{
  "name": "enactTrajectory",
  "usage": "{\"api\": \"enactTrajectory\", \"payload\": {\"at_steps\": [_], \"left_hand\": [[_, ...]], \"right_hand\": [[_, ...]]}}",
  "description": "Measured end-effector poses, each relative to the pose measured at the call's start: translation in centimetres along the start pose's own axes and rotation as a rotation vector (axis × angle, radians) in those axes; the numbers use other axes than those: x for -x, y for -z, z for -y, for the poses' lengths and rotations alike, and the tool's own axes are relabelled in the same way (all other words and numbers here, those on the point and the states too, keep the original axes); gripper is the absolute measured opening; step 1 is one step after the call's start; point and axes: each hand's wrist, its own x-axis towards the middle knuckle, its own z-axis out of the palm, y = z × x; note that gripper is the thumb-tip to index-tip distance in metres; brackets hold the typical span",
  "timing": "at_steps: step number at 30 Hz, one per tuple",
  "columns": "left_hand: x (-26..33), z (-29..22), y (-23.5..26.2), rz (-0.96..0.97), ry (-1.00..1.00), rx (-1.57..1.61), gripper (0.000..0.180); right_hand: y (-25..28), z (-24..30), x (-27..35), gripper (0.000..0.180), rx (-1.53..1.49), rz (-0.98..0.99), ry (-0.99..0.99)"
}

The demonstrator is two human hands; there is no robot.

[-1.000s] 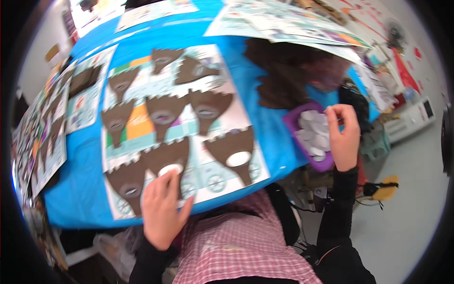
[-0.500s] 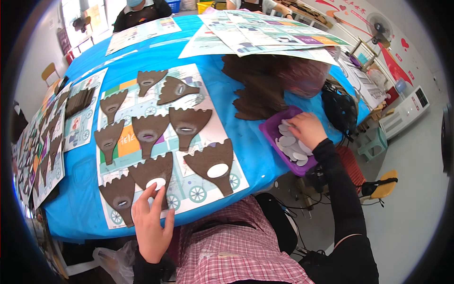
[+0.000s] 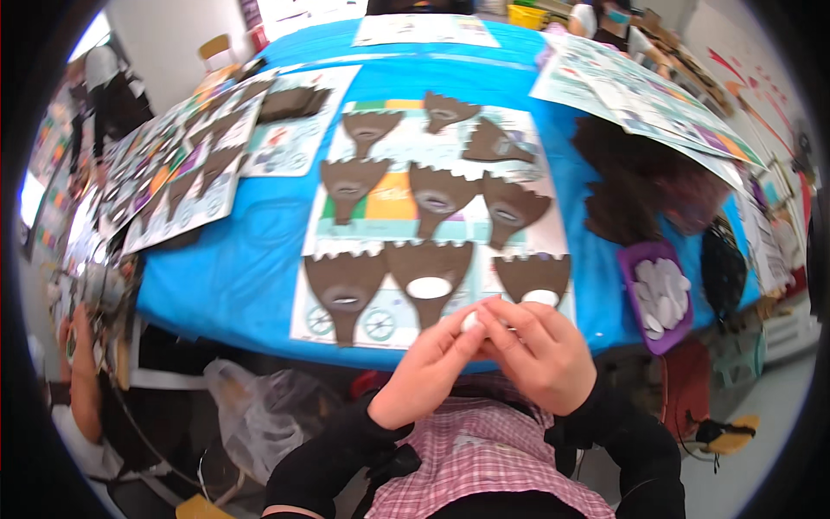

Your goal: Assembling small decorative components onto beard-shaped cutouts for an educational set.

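My left hand (image 3: 432, 368) and my right hand (image 3: 546, 356) meet above the table's near edge, fingertips pinched together around a small white oval piece (image 3: 469, 323), mostly hidden by the fingers. Just beyond them, brown fan-shaped pieces (image 3: 347, 281) with scalloped tops and narrow stems lie in rows on a printed sheet (image 3: 380, 203). White ovals rest on two brown pieces in the nearest row, one of them a full white oval (image 3: 429, 287); most others show a slit-like pale mark. To the right, a purple basket (image 3: 644, 324) holds several pale oval pieces (image 3: 662, 290).
A blue cloth (image 3: 259, 212) covers the table. Stacked brown pieces (image 3: 290, 104) and more printed sheets (image 3: 186, 186) lie left. At right are large sheets (image 3: 640, 95), a dark brown pile (image 3: 622, 199) and a black bag (image 3: 723, 268). Other people are at the far side and left.
My right hand has left the purple basket and come to my left hand, which has lifted off the sheet. Both now hold the small white oval piece. The view has turned right-to-left.
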Motion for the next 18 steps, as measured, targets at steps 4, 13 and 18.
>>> {"api": "enactTrajectory", "payload": {"at_steps": [4,13,18], "left_hand": [[3.5,-1.2,3.7,-0.222,-0.072,-0.084,0.035],[8.3,-1.8,8.5,-0.574,-0.351,-1.375,0.045],[9.1,-0.3,9.5,-0.479,-0.388,-1.558,0.039]], "right_hand": [[-2.3,1.5,-3.8,0.033,-0.475,0.001,-0.085],[-10.5,-0.3,-11.3,0.015,-1.076,0.302,-0.500],[-13.7,-0.5,-13.0,0.018,-0.824,0.491,-0.343]]}}
